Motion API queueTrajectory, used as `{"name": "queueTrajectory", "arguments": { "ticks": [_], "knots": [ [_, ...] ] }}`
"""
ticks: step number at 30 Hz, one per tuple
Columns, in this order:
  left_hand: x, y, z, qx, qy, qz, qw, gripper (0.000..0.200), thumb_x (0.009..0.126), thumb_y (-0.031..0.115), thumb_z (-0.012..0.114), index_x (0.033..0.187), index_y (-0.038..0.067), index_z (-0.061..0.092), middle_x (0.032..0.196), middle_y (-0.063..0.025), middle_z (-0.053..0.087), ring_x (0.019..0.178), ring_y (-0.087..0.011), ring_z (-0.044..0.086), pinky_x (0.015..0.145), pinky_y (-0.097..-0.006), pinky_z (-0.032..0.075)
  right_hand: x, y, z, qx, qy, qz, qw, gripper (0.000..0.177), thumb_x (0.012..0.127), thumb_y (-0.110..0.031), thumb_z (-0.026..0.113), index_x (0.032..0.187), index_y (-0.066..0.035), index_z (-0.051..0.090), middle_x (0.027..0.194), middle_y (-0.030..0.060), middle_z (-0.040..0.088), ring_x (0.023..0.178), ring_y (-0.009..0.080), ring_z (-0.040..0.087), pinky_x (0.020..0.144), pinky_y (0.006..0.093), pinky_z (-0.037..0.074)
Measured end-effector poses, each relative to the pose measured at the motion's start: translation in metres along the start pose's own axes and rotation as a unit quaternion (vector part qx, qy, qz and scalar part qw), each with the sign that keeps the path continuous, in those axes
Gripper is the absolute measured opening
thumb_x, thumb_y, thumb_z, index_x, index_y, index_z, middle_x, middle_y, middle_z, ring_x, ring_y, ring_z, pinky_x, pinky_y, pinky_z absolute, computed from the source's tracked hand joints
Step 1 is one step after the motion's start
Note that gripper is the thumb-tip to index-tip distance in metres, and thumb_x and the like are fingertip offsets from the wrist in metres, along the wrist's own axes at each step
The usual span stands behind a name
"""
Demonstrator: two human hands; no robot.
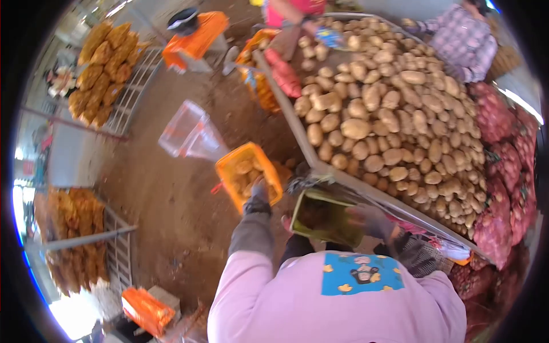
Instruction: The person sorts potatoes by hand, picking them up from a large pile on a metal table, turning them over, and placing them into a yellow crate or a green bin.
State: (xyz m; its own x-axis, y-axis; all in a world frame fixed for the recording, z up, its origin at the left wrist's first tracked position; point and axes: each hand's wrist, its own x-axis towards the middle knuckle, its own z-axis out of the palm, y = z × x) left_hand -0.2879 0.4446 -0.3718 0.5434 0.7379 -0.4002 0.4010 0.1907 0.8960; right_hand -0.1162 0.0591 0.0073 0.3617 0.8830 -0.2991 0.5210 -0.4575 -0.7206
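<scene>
My left hand (pixel 258 191), at the end of a grey sleeve, reaches over the near rim of an orange basket (pixel 225 164). It is among the potatoes (pixel 246 168) inside; its small, dim outline hides how the fingers lie. My right hand (pixel 369 220) is smeared by motion at the right side of a yellow-green basket (pixel 326 197), which stands tilted in front of my body. The inside of that basket is dark, and no potato can be made out in it.
A large pile of potatoes (pixel 394 114) fills the board-edged table (pixel 297 128). Two people work at its far side: one with a blue-gloved hand (pixel 329 38), one in a checked sleeve (pixel 466 43). Red net sacks (pixel 503 171) line the right; a clear plastic bag (pixel 191 132) lies on the floor.
</scene>
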Motion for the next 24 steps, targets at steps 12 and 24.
{"name": "queueTrajectory", "arguments": {
  "ticks": [12, 24],
  "knots": [
    [-0.087, 0.318, 0.15, 0.231, -0.051, 0.382, 0.893, 0.043, 0.087, 0.023, 0.067, 0.123, 0.002, 0.059, 0.121, -0.0208, 0.062, 0.116, -0.0379, 0.058, 0.102, -0.0453, 0.045, 0.161, 0.168, -0.154, -0.157, 0.404, 0.254, 0.865, 0.058, 0.081, -0.041, 0.074, 0.124, -0.005, 0.06, 0.12, 0.0201, 0.06, 0.111, 0.0389, 0.058, 0.097, 0.0479, 0.046],
    [-0.093, 0.319, 0.186, 0.451, -0.121, 0.424, 0.776, 0.063, 0.087, 0.042, 0.062, 0.137, 0.006, 0.049, 0.144, -0.0177, 0.047, 0.136, -0.0363, 0.041, 0.118, -0.0561, 0.019, 0.219, 0.14, -0.184, 0.445, 0.415, -0.008, 0.794, 0.035, 0.088, -0.026, 0.072, 0.105, 0.003, 0.061, 0.103, 0.0121, 0.066, 0.092, 0.0219, 0.065, 0.076, 0.0325, 0.055]
  ]
}}
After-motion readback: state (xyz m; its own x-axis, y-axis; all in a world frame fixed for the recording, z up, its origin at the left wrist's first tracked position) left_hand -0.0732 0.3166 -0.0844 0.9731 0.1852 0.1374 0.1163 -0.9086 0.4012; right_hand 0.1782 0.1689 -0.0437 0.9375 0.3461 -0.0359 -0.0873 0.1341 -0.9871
